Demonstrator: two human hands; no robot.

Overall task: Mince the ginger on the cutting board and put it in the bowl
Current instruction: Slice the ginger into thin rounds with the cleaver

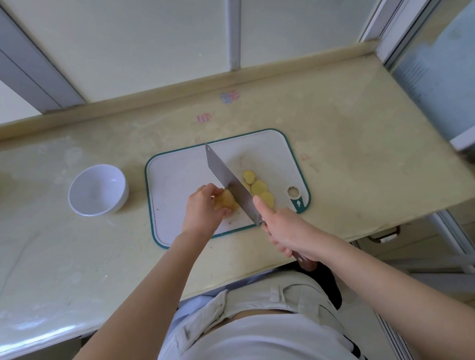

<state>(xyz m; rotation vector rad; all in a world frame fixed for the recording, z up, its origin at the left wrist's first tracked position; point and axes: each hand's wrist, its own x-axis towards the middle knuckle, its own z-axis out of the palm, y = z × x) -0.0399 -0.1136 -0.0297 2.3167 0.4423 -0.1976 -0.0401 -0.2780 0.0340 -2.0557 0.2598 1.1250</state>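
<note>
The ginger (227,202) lies near the front of the cutting board (173,180), a yellowish unsliced chunk that my left hand (202,208) holds down, fingers curled over its top and left side. Just right of it stands the cleaver (228,179), its broad blade running diagonally from the far middle of the board toward me. The edge seems to sit against the chunk's right face, though from this angle I cannot be sure it touches. Beyond the blade, on its right side, a short overlapping row of round ginger slices (259,186) rests on the board near the hanging hole at its corner. My right hand (286,229) is wrapped tightly round the cleaver's dark handle (302,257), forefinger stretched along the blade's spine. The white bowl (96,188) sits on the pale counter (346,148) to the left of the board, a little apart from its green rim.
</note>
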